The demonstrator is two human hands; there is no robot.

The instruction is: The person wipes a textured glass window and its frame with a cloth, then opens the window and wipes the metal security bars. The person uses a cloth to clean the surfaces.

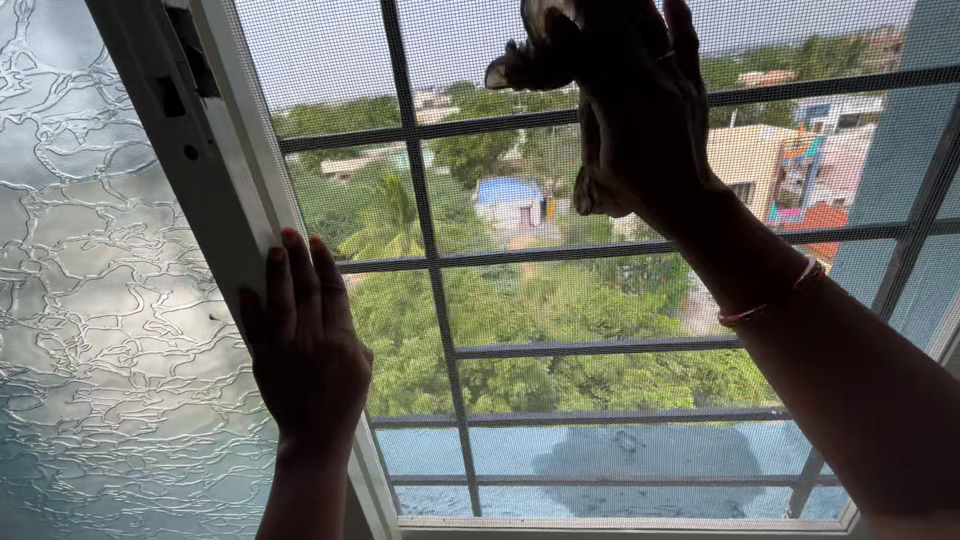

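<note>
1. Left hand (305, 350) rests flat on the white window frame (235, 190), fingers straight and pointing up, palm pressed to the frame's sloping bar; grip wide, holding nothing.
2. Right hand (640, 120) is raised near the top edge of the window, closed around a dark cloth (530, 60); grip tight on the cloth, which bunches out to the left of the fingers.
3. Cloth is pressed against the mesh screen (600, 300), in the upper middle part of it, just above the second horizontal bar.
4. Thin bangle (770, 300) sits on the right wrist, below the hand.
5. Mesh screen fills the opening right of the white frame; dark metal grille bars (430, 250) run across and down behind it.
6. Patterned frosted glass pane (90, 300) takes up the left side, touching the white frame.
7. Through the screen: green trees (560, 310), a blue-roofed building (508, 192), other buildings at the right, pale sky on top.
</note>
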